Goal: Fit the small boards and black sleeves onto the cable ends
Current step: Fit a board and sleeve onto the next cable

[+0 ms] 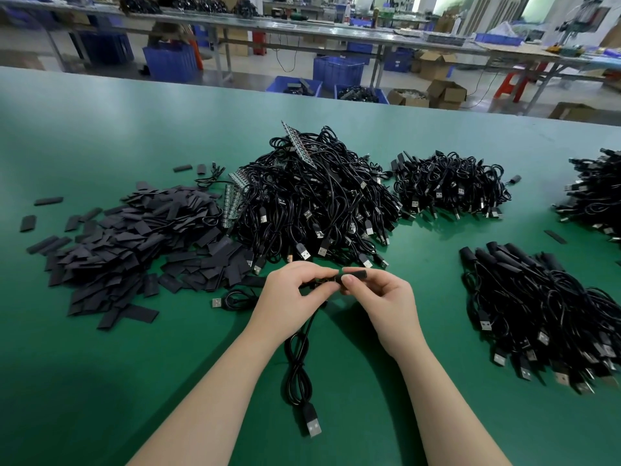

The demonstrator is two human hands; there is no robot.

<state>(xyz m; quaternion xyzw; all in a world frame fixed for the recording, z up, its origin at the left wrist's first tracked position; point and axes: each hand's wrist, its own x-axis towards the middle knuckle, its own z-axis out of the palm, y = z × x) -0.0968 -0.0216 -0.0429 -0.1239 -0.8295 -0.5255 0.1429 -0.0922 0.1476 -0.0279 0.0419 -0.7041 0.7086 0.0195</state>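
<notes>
- Because the work drew on several stocks at once, the green counter (100, 136) carried them in separate heaps, each within reach of the near edge where the person worked.
- The largest heap of bare cables (312, 200) sat at the counter's middle, with strips of small boards (232, 203) tucked against its left side, probably so that both could be picked up together.
- The loose black sleeves (134, 243) were spread toward the left edge, just beside that heap.
- Toward the right edge lay a stack of sleeved cables (537, 307), seemingly the finished lot, kept apart from the raw stock; more bundles (450, 183) sat further back.
- One cable (297, 361) trailed from the hands down to the near edge, its USB plug (312, 423) lying flat, which left the worked end free.
- The left hand (289, 297) pinched that cable end, holding it steady.
- The right hand (383, 297) pinched a black sleeve (354, 274), apparently sliding it over the end; the board itself was hidden.
</notes>
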